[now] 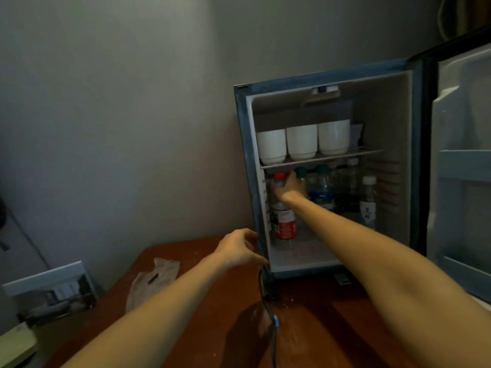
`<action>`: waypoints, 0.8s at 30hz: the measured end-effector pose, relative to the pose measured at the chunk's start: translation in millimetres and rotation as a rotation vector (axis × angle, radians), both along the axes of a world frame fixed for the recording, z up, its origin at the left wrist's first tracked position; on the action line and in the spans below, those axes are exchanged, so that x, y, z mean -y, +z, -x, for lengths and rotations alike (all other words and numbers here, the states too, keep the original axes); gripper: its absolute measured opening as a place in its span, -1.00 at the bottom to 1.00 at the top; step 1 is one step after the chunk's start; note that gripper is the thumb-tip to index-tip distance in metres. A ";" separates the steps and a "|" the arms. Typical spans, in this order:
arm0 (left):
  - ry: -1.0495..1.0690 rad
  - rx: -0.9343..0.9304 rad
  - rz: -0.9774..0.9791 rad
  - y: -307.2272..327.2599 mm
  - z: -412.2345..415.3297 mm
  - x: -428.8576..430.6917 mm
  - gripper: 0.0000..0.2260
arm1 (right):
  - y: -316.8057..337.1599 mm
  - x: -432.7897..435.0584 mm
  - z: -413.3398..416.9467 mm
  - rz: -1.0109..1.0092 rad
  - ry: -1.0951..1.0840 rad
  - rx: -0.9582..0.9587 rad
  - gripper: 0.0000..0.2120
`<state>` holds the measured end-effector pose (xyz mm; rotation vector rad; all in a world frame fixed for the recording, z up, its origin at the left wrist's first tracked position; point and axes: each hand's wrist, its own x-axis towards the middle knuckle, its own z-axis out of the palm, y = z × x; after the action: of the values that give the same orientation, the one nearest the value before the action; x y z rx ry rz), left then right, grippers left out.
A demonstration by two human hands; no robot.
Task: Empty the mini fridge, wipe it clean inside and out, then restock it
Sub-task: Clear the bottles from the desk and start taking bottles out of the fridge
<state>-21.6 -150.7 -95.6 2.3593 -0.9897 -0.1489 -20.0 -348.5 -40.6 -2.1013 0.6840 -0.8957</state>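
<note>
Reaching into the open mini fridge (245,155) to lift out a bottle (285,227).
Right hand (291,188) grips the bottle by its neck, just under the shelf (332,157); left hand (237,249), fingers loose, rests against the fridge's near edge, probably steadying it.

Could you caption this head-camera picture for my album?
Right hand grips a red-capped, red-labelled plastic bottle inside the open dark mini fridge; left hand beside its frame.

dim, greyish indoor light, soft and slightly blurry all over. faint sheen on the table (318,335). bowed lines toward the edges; fridge door (462,155) washed pale.
</note>
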 end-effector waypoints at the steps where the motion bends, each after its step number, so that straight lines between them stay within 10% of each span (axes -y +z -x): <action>1: -0.002 0.007 0.007 -0.9 -1.3 -1.9 -0.33 | -1.8 -0.4 -2.3 0.002 -0.021 0.001 -0.29; 6: 0.002 0.045 0.042 -4.0 -1.9 -11.4 -0.33 | -11.9 -9.8 7.2 0.227 -0.129 -0.111 -0.49; 12: 0.033 -0.012 0.045 -13.7 13.2 -15.5 -0.21 | -24.4 -14.2 35.6 0.034 0.071 0.113 -0.67; 24: -0.003 -0.066 0.269 -25.2 64.5 16.5 -0.18 | -35.4 -37.0 86.5 -1.043 0.438 0.516 -0.71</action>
<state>-86.1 -167.1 -120.9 2.0950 -0.9197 -0.0874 -106.5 -311.6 -76.0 -0.9640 0.2746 -0.5833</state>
